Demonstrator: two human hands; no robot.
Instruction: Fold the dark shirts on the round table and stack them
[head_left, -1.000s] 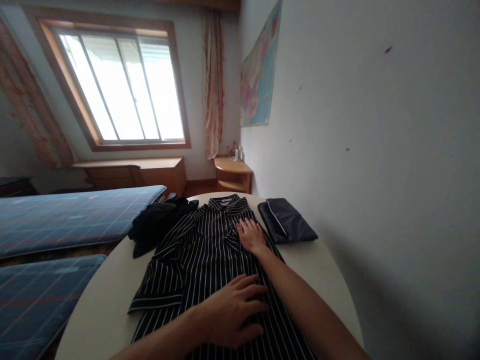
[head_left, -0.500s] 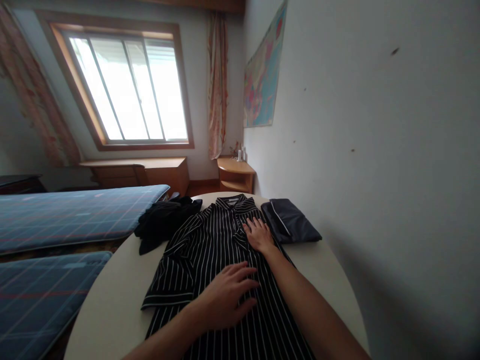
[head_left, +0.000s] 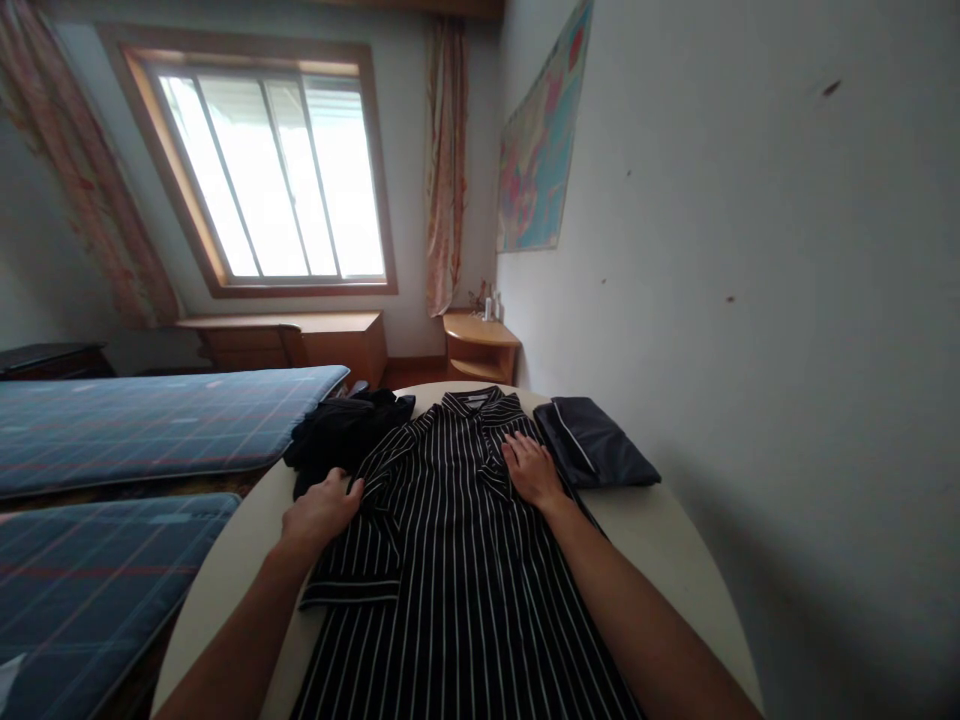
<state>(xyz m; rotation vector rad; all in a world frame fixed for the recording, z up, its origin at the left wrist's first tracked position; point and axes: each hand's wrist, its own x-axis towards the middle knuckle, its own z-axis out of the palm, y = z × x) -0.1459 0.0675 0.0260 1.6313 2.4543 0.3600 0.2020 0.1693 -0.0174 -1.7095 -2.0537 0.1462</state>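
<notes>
A black shirt [head_left: 457,540] with white stripes lies spread on the round table, collar at the far end, its left short sleeve angled outward. My left hand [head_left: 321,512] is at the outer edge of that sleeve, thumb and fingers closed on the cloth; part of the fingers is hidden from view. Flat on the shirt's upper right front rests my right hand [head_left: 531,470], fingers stretched out and holding nothing.
Dark crumpled clothing [head_left: 341,430] sits at the table's far left, and a folded dark grey item [head_left: 600,445] at the far right. The cream table [head_left: 697,600] stands between the wall and blue plaid mattresses [head_left: 150,430]. Behind are a desk [head_left: 345,345] and corner shelf [head_left: 480,330].
My left hand has moved left and away from me, from above the shirt's middle to the sleeve edge. The right hand stays on the shirt. The view has shifted slightly.
</notes>
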